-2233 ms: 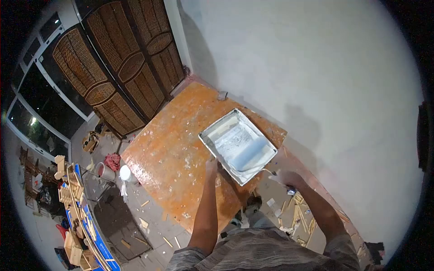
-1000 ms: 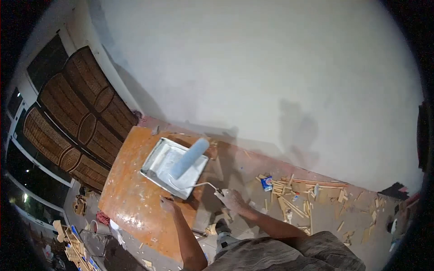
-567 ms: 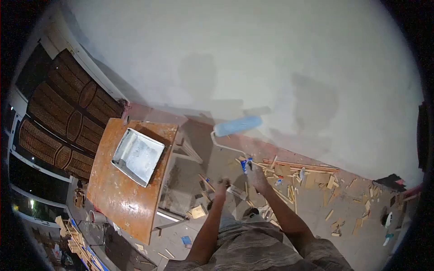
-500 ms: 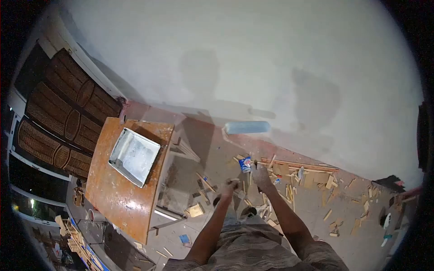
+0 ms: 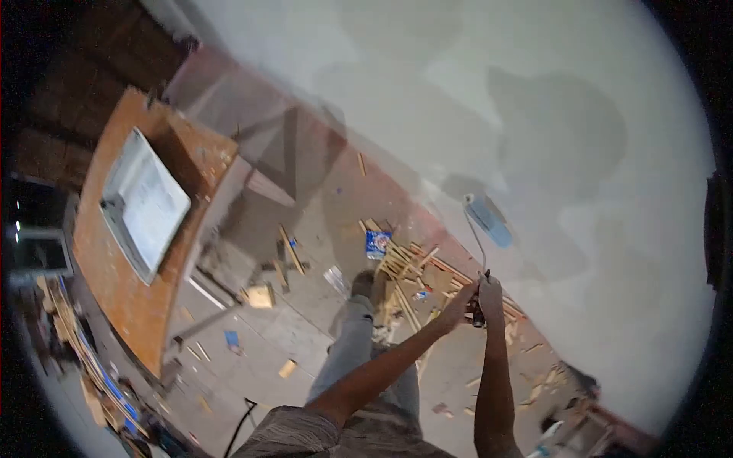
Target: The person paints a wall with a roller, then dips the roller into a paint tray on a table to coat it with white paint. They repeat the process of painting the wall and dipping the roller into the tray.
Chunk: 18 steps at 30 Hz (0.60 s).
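A paint roller (image 5: 489, 220) with a pale blue sleeve is against or very near the white wall, its thin wire frame running down to a dark handle. My right hand (image 5: 491, 293) is closed around that handle. My left hand (image 5: 460, 307) is beside it with its fingers closed at the lower part of the handle. To the left, a white paint tray (image 5: 156, 210) smeared with paint rests on an orange-brown wooden table (image 5: 114, 305).
Wood offcuts (image 5: 405, 263) and a blue packet (image 5: 378, 243) litter the floor along the wall's base. A wood block (image 5: 260, 297) lies by the table. Stacked wood strips (image 5: 84, 359) are at the lower left.
The view has turned and moved rightward along the wall. The roller has tilted and is lower on the wall. My left hand, apart before, has joined my right at the handle.
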Each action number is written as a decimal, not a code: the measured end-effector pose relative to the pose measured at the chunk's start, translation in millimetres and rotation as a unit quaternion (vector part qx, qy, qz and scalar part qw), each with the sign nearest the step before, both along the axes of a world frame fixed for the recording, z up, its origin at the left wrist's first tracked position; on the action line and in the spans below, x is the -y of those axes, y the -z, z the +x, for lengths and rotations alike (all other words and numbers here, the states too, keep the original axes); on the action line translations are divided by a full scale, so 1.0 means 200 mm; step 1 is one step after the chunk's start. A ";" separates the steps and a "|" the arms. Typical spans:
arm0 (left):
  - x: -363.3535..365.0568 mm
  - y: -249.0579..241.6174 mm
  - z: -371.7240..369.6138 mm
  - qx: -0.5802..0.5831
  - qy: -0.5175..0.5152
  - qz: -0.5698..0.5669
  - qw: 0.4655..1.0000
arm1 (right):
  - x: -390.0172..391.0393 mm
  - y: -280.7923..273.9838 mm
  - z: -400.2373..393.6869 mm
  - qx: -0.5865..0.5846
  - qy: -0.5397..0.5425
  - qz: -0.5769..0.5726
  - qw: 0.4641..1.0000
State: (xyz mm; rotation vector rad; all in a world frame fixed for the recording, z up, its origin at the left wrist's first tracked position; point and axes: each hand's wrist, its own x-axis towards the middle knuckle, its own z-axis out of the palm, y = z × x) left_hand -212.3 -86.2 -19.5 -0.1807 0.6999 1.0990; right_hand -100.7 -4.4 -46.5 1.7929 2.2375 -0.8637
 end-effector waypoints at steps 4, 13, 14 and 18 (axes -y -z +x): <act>-0.22 0.33 0.24 -0.087 -0.161 0.001 0.983 | -0.15 0.22 0.04 -0.219 0.121 -0.101 0.963; -0.51 1.09 0.36 -0.151 -0.299 -0.128 0.933 | -0.44 0.98 0.00 -0.162 0.210 -0.185 0.946; -0.57 1.26 0.42 -0.203 -0.313 -0.140 0.917 | -0.50 1.13 0.00 -0.155 0.182 -0.193 0.952; -0.73 1.64 0.28 -0.196 -0.310 -0.179 0.913 | -0.70 1.59 -0.11 -0.094 0.115 -0.233 0.961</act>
